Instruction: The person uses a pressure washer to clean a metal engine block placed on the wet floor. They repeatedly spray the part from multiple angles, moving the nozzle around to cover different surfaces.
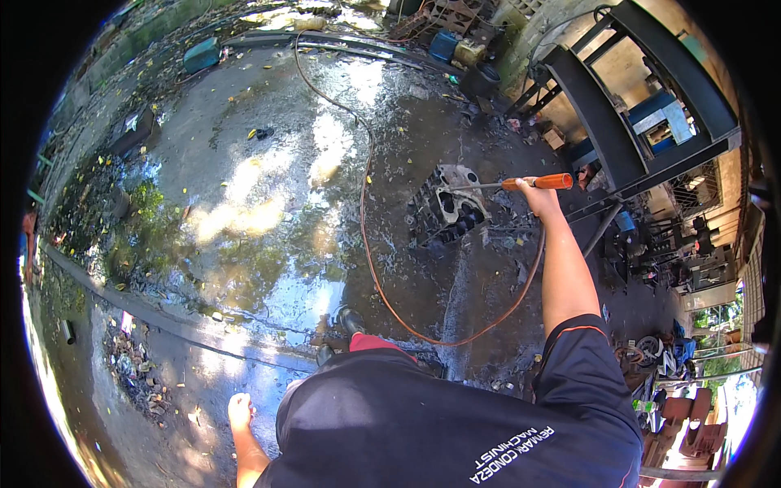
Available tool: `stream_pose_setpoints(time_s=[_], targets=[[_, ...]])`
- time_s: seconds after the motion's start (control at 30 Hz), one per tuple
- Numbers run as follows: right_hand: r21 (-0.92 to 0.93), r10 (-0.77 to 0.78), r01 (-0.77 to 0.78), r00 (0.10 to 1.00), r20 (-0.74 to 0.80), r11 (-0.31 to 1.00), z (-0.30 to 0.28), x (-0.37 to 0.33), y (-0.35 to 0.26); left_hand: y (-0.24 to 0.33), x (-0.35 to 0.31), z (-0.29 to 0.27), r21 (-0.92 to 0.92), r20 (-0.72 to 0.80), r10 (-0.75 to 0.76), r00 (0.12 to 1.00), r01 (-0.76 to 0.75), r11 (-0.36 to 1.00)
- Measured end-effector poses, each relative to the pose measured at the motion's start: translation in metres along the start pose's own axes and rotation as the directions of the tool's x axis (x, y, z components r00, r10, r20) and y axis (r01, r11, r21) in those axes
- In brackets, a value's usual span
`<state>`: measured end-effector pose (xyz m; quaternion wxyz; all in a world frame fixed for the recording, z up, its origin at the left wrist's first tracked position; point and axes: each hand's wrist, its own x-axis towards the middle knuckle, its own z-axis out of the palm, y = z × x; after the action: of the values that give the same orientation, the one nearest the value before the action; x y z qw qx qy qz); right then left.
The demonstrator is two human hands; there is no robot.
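My right hand (537, 195) is stretched forward, closed around the orange handle of a spray wand (561, 181). Its thin metal tube points left, and the tip overlaps the top of a dirty engine block (460, 205) on the wet ground; whether it touches cannot be told. A reddish-brown hose (376, 281) loops over the floor and rises to just below my right hand. Low on the left hangs my left hand (242, 412), bright in the sun, its fingers curled in with nothing visible in them.
Wet concrete (285, 146) with puddles and leaves surrounds the block. At the right stands a heavy black steel frame (602, 122). A dark bucket (480, 81) and a blue container (443, 46) stand at the back; a teal jug (202, 54) lies far left. My boot (351, 320) is near the hose.
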<state>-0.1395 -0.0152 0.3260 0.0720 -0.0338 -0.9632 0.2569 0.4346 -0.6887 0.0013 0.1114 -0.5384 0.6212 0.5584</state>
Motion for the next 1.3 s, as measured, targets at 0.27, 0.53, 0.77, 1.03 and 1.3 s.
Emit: stream_pose_setpoints(time_s=[0.27, 0.53, 0.77, 1.03, 1.3], targets=[[0.069, 0.002, -0.005, 0.999, 0.041, 0.998, -0.006, -0.009, -0.009, 0.004, -0.003, 0.006, 0.013, -0.008, -0.051, 0.999, 0.051, 0.999], [0.025, -0.031, 0.030, 0.999, 0.019, 0.999, -0.003, 0.000, 0.013, 0.000, -0.002, 0.010, 0.025, 0.017, -0.026, 1.000, 0.026, 0.999], [-0.002, -0.033, 0.033, 0.998, 0.047, 0.999, -0.007, 0.003, 0.014, 0.001, -0.002, 0.009, 0.031, 0.002, -0.068, 0.998, 0.068, 0.997], [0.067, 0.009, -0.017, 0.994, 0.113, 0.998, -0.016, -0.005, -0.007, -0.007, 0.001, 0.013, 0.012, 0.007, -0.002, 1.000, 0.002, 1.000], [0.031, 0.006, -0.009, 0.994, 0.111, 0.999, -0.013, 0.004, 0.000, -0.005, 0.000, 0.016, -0.016, 0.004, -0.027, 1.000, 0.027, 1.000]])
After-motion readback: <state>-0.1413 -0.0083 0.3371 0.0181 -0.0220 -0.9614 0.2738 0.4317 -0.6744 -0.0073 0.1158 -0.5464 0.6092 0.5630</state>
